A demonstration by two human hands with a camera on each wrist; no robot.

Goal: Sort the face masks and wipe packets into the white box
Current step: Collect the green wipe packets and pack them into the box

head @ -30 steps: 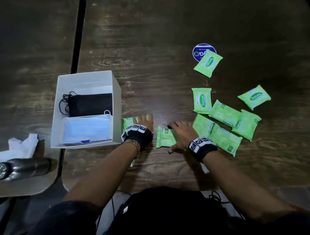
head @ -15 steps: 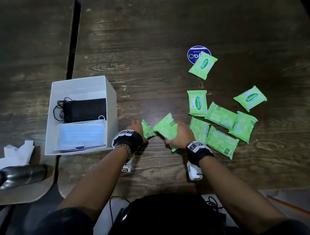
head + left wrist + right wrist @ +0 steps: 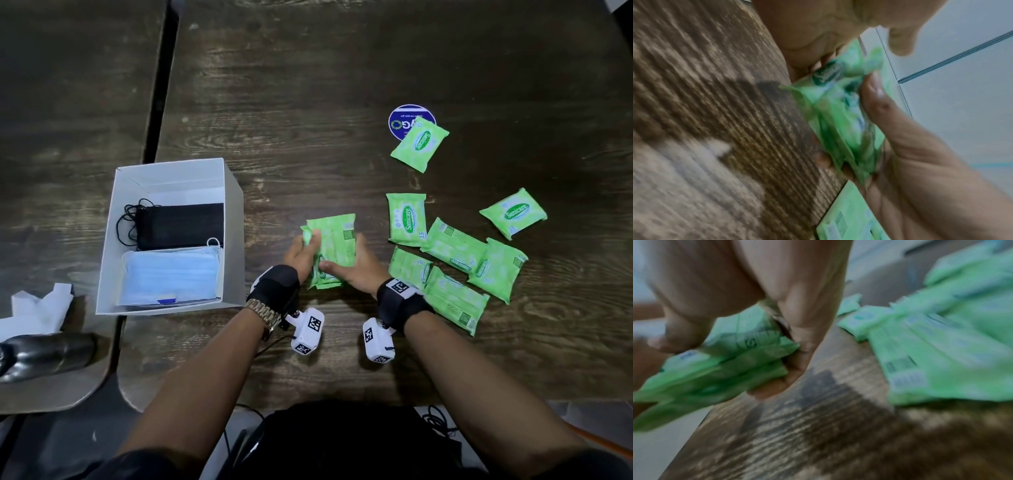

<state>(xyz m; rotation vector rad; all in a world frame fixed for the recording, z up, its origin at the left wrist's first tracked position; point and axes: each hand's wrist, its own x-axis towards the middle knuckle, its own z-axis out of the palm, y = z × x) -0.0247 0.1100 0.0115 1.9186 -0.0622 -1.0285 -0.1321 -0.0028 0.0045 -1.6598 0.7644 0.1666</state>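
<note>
Between my two hands I hold a small stack of green wipe packets (image 3: 334, 245), lifted off the dark wooden table just right of the white box (image 3: 236, 212). My left hand (image 3: 303, 251) grips the stack's left side; its thumb lies on the packets (image 3: 840, 116) in the left wrist view. My right hand (image 3: 352, 265) grips the right side, with fingers curled round the stack (image 3: 740, 352). Inside the box lie black face masks (image 3: 180, 226) and light blue face masks (image 3: 169, 274).
Several more green wipe packets (image 3: 455, 246) lie scattered on the table to the right, one (image 3: 419, 144) partly over a round blue sticker (image 3: 407, 118). Left of the box, across the table gap, are a white cloth (image 3: 37, 305) and a metal bottle (image 3: 44, 353).
Both hands picked packets up off the table, brought them together, and now hold them stacked as one bundle in the air beside the box.
</note>
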